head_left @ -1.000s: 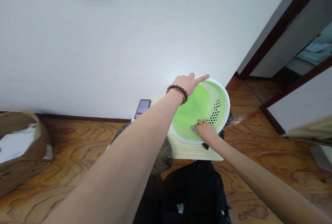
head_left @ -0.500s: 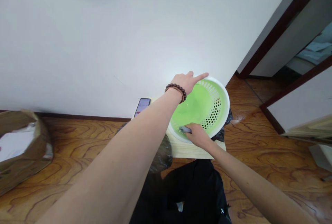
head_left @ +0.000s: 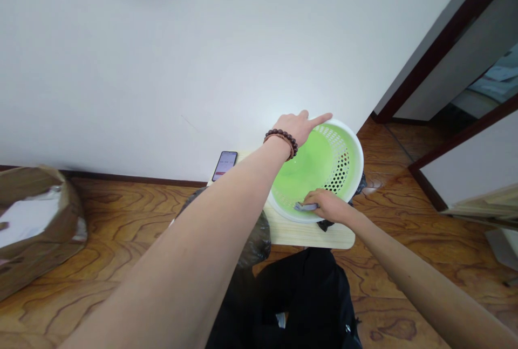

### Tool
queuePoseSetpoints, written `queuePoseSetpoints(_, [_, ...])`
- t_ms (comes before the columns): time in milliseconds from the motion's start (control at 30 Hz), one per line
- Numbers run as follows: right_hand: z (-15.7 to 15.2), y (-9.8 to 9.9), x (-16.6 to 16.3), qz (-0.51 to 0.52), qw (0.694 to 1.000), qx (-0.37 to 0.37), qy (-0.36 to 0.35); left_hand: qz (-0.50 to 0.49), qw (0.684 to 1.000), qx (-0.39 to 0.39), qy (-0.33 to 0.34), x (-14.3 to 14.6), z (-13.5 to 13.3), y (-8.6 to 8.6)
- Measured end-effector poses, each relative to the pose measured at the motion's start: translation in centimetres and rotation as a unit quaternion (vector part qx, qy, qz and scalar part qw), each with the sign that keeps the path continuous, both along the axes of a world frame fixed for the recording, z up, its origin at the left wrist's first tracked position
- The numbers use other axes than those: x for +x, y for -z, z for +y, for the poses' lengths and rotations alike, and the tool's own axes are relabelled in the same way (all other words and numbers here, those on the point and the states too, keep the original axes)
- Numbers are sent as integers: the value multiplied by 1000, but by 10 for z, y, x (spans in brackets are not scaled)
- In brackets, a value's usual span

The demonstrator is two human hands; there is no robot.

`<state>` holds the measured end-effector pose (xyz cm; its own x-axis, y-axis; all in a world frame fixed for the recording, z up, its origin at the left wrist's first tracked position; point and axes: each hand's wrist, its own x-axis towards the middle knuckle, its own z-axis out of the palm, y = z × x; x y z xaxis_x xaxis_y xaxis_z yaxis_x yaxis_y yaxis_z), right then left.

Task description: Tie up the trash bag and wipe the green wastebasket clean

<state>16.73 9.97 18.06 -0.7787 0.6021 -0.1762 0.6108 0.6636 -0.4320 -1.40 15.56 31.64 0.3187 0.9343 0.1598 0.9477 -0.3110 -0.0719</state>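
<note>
A round green-and-white plastic drain basket (head_left: 305, 168) with rows of holes in its sides rests on a small pale wooden stool or table. At its far rim, my left hand (head_left: 297, 126) grips the edge, with the index finger stretched along the rim. It wears a dark beaded bracelet. My right hand (head_left: 327, 206) is at the near inner wall, its fingers closed around a small grey cloth (head_left: 306, 206). The cloth lies against the wall close to the near rim; part of it is hidden inside the fingers.
A phone (head_left: 224, 165) lies on the pale tabletop (head_left: 311, 235) left of the basket. Dark plastic bags (head_left: 257, 241) hang beside the top. A cardboard box (head_left: 52, 241) with papers stands on the wooden floor at left. The white wall rises behind; a doorway opens at right.
My right hand has shifted with the grey cloth slightly to the right along the near wall, and the cloth has turned. My left hand keeps its place on the rim. The view has shifted slightly.
</note>
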Motion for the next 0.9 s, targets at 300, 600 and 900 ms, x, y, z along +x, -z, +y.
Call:
queuePoseSetpoints(300, [-26,19,-38,231,967,-59,91,-2,1000,-3,-1,-1,-1,0])
queuePoseSetpoints(600, [-3,24,9,136,990,25,-27,-6,1000,8,12,-2,1,2])
queuePoseSetpoints(900, [-4,2,14,52,997,30,-41,-7,1000,5,9,-1,0,1])
